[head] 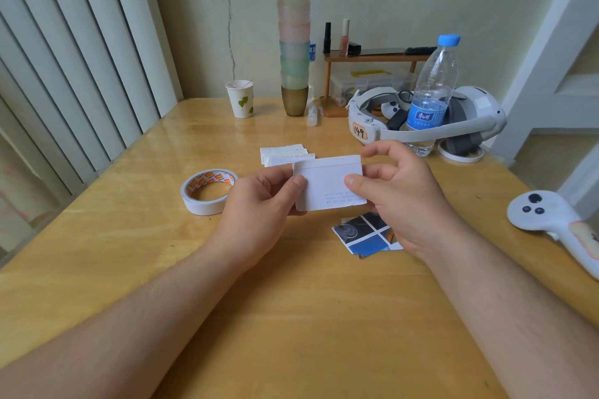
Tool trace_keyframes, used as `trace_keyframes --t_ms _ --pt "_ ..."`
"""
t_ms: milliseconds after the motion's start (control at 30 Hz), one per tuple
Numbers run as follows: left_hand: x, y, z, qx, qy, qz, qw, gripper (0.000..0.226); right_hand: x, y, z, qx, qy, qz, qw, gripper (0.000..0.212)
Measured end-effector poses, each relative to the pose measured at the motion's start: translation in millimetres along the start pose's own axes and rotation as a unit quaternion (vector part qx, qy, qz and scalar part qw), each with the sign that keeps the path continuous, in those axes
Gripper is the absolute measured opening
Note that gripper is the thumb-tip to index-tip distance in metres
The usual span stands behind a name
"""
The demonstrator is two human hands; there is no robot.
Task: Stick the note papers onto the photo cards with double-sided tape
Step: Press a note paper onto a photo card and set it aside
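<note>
While my left hand (262, 196) and right hand (393, 191) pinch the note paper (329, 183) above the desk (291, 317), I'd square its edges before pressing; spare photo cards (366, 235) lie beneath, tape roll (207, 191) leftward.

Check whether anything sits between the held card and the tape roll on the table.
Nothing visible does. The left hand and right hand hold the white card above the table; the tape roll lies just left of the left hand, with bare tabletop between.
</note>
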State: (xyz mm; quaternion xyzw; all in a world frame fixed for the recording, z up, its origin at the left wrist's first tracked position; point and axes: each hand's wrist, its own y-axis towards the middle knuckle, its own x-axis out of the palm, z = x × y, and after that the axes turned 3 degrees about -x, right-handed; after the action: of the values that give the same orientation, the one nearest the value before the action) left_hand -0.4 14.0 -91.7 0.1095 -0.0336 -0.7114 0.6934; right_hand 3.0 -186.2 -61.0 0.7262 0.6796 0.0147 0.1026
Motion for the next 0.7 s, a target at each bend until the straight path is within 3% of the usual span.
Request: trace_keyframes --t_ms 133,367,500,600,700 --pt "-0.3 0.6 -1.0 0.010 -0.007 0.002 1.000 0.021 3.4 0.4 2.5 0.036 0.059 -0.035 0.997 0.052" --pt "0.7 -0.6 -2.4 0.030 -0.021 -0.021 0.999 0.022 6.6 0.8 8.3 0.085 0.071 -0.075 0.991 0.012" --pt "1.9 -0.6 -1.2 0.009 -0.059 -0.030 0.998 0.021 6.8 -0.4 8.1 0.059 0.052 -0.076 0.994 0.008" --pt "2.1 -0.2 0.4 -0.034 -0.119 -0.032 0.992 0.038 8.5 -1.9 6.1 0.039 0.037 -0.077 0.996 0.011" --pt "5.6 -3.0 1.8 -0.042 -0.110 -0.056 0.992 0.036 9.9 -4.9 3.6 0.020 0.030 -0.094 0.995 0.014"
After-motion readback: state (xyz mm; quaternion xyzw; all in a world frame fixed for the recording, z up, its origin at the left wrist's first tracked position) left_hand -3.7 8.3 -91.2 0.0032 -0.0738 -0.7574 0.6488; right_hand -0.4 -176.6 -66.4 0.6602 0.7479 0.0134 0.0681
